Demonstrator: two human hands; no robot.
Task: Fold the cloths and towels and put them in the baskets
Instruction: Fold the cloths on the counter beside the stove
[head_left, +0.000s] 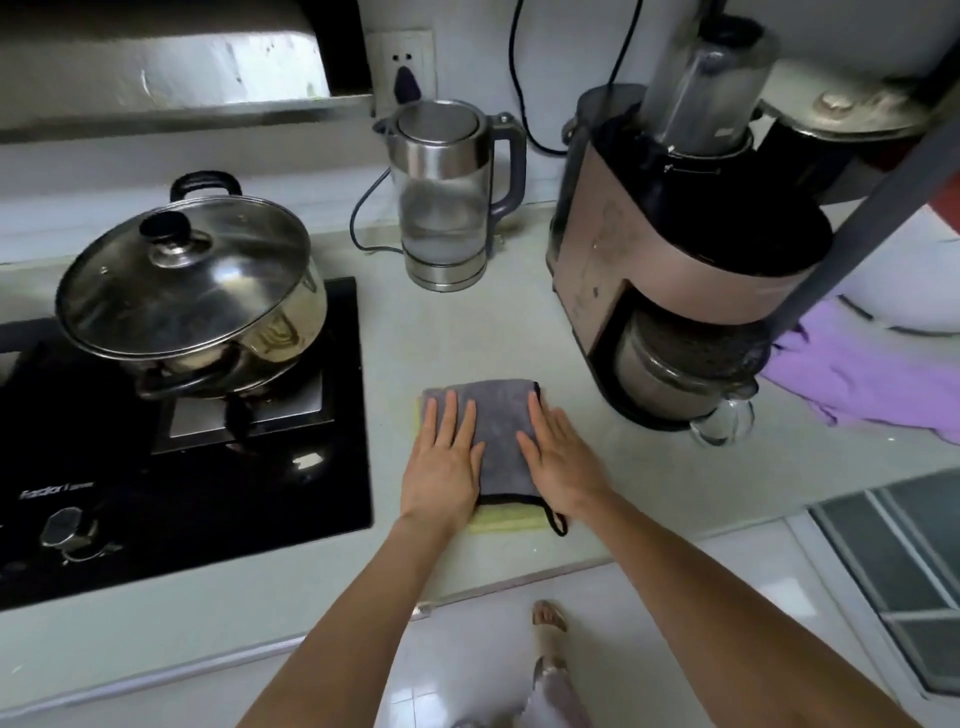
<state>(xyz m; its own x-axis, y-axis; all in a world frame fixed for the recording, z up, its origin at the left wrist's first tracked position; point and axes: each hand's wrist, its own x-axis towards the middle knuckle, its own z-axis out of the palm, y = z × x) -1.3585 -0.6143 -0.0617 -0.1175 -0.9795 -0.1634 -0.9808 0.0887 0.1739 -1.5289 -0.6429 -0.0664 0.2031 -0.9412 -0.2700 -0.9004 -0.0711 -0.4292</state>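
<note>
A folded grey cloth (500, 421) with black trim and a small black loop lies on the pale countertop (467, 332). Under it a yellow cloth (506, 521) shows at the near edge and left side. My left hand (445, 462) lies flat on the grey cloth's left half, fingers straight. My right hand (558, 457) presses flat on its right half, fingers straight. A crumpled purple cloth (872, 384) lies at the right on the counter. No basket is in view.
A black gas hob (208, 483) with a lidded steel pot (192, 301) fills the left. A glass kettle (447, 202) stands behind the cloth, a blender machine (670, 291) with a jug to the right. The counter's front edge runs just below my wrists.
</note>
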